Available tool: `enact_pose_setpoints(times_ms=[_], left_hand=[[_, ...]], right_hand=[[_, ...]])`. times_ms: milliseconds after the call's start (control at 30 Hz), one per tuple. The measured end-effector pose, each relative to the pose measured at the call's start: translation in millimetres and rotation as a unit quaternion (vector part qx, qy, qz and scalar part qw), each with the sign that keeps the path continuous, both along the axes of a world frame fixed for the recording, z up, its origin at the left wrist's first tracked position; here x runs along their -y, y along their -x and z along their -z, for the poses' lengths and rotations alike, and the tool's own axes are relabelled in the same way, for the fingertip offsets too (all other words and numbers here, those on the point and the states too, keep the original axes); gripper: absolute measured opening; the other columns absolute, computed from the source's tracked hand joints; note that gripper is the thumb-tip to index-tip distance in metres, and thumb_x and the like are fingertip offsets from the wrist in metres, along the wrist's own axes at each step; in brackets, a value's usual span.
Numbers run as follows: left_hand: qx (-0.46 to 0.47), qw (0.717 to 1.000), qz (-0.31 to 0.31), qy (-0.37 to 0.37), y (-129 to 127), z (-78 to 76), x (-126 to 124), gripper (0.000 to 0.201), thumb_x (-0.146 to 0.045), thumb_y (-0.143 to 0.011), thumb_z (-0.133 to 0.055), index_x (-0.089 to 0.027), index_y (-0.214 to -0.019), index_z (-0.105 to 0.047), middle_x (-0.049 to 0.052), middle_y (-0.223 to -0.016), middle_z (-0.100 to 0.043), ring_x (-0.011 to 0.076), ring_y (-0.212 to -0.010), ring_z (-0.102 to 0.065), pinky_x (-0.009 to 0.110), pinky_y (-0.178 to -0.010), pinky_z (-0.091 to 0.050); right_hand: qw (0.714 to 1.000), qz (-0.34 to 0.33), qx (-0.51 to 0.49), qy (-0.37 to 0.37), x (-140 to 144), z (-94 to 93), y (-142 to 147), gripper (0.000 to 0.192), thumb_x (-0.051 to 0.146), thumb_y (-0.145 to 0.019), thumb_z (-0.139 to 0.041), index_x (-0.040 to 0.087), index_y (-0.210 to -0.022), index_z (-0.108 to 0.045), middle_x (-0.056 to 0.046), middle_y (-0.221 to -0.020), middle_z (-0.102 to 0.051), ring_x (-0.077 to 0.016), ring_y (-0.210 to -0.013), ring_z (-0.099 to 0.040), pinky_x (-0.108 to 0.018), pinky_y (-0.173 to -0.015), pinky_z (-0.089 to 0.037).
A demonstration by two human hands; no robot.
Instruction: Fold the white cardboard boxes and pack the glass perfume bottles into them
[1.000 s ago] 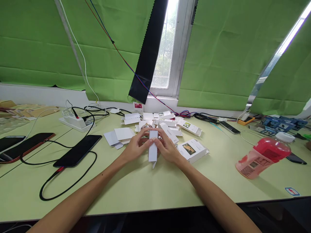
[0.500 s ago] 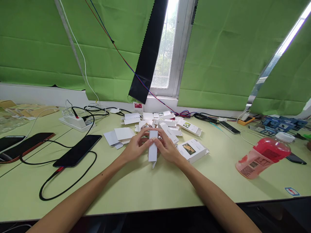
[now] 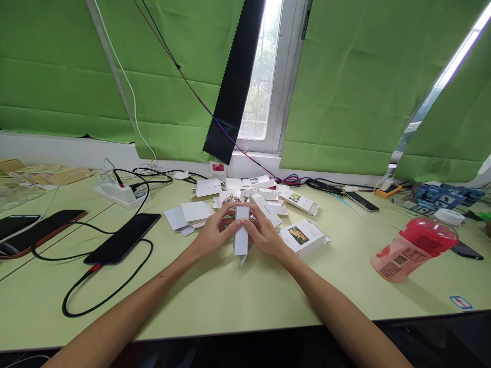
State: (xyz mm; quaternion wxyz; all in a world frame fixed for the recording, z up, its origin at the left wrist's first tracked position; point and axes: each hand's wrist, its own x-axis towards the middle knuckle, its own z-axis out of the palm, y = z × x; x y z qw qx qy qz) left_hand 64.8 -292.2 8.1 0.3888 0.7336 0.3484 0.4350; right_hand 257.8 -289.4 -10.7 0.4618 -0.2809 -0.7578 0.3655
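A small white cardboard box (image 3: 241,243) is between my two hands, its narrow side facing me and a flap jutting out at the near end. My left hand (image 3: 216,231) grips it from the left, thumb on the near side and fingers curled over the far edge. From the right, my right hand (image 3: 264,232) grips the same box, the two thumbs almost meeting. Just behind the fingers is a shiny, rounded metal object (image 3: 231,200), mostly hidden. A white box with a picture of orange flowers (image 3: 303,236) lies by my right hand.
Several white boxes, such as one with a flower picture (image 3: 299,200), lie behind my hands. Left are a phone (image 3: 123,238) on a black cable and a power strip (image 3: 120,193). A bottle of red drink (image 3: 416,248) stands right, near the table's front edge (image 3: 268,329).
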Motion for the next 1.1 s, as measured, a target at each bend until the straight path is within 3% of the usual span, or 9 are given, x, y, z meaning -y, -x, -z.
enact_pose_setpoints(times_ms=[1100], left_hand=[[-0.002, 1.0, 0.008, 0.006, 0.2, -1.0, 2.9, 0.055, -0.057, -0.099, -0.059, -0.025, -0.142, -0.05, 0.014, -0.141, -0.064, 0.0261, -0.102, -0.074, 0.035, -0.086, -0.06]], right_hand=[[1.0, -0.007, -0.012, 0.006, -0.1, -0.3, 0.8, 0.046, 0.052, -0.106, -0.047, 0.028, -0.146, -0.046, 0.0, -0.085, -0.058, -0.0163, -0.073, -0.059, -0.028, -0.065, -0.051]])
